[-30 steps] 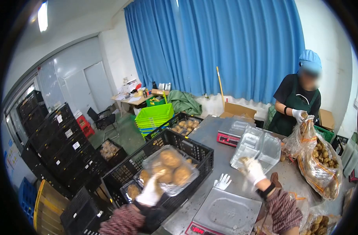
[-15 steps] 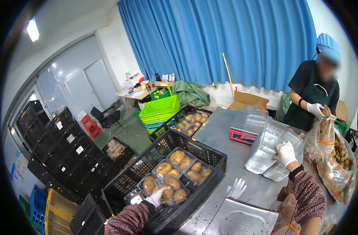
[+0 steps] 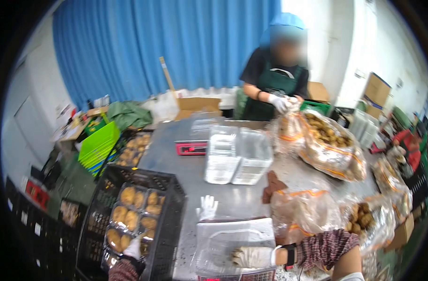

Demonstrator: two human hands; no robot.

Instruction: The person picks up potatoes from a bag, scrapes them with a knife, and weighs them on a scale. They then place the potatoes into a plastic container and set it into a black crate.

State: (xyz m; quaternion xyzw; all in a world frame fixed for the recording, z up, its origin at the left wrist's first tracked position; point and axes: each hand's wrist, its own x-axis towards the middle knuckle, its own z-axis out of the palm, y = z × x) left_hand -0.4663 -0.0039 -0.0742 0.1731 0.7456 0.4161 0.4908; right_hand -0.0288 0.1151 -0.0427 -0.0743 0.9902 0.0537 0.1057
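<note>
My left hand (image 3: 133,248), in a white glove, is over the near side of a black crate (image 3: 174,206). It touches or nearly touches the clear packs of potatoes (image 3: 126,218) inside; its fingers are blurred. My right hand (image 3: 255,257), also gloved, is low over the metal plate of a scale (image 3: 235,229), its fingers curled at the edge of a clear plastic container (image 3: 211,255) on that plate. Two nested stacks of clear containers (image 3: 223,159) stand farther back on the metal table (image 3: 169,150).
A loose white glove (image 3: 207,207) lies behind the near scale. Another scale (image 3: 191,148) stands farther back. Open bags of potatoes (image 3: 333,140) and crumpled plastic (image 3: 303,210) occupy the right. Across the table, a co-worker (image 3: 274,89) handles a bag. Green crates (image 3: 99,145) are stacked at left.
My view has swung right. My right hand has left the container stacks and come down to the near scale, where a clear container now lies. My left hand stays at the crate.
</note>
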